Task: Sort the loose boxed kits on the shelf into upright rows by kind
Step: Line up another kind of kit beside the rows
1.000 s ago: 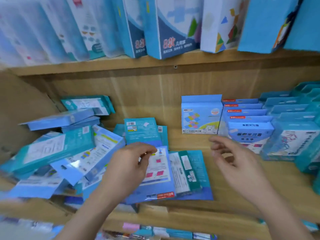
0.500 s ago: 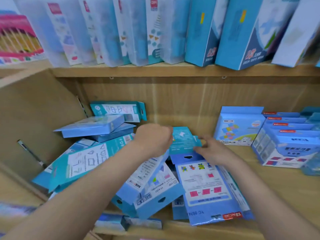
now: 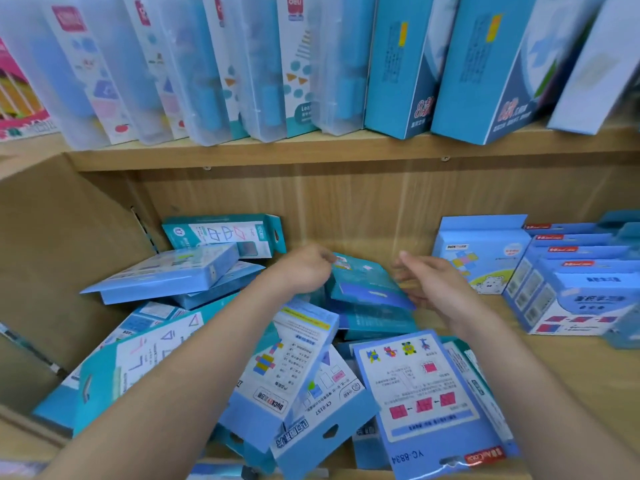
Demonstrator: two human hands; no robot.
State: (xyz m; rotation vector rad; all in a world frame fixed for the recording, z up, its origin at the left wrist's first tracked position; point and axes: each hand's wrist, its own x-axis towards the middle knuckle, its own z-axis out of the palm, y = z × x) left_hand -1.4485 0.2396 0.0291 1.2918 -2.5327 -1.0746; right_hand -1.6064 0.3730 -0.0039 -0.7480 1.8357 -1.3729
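Wooden shelf board (image 3: 571, 382) lies bare only at the right front, below the upright rows (image 3: 571, 292) of blue kits standing against the right edge. A jumbled pile of boxes (image 3: 284, 368) fills the left half up to the side wall (image 3: 52, 271) and overhangs the front lip. The upper shelf (image 3: 311, 150), lined with clear cases (image 3: 180, 81), closes the space overhead. At mid-shelf, above the pile, a tilted teal box (image 3: 363, 278) sits between both hands. The left hand (image 3: 304, 268) grips its upper left corner with curled fingers, while the right hand (image 3: 436, 289) is spread, fingertips against its right edge, thumb lifted clear
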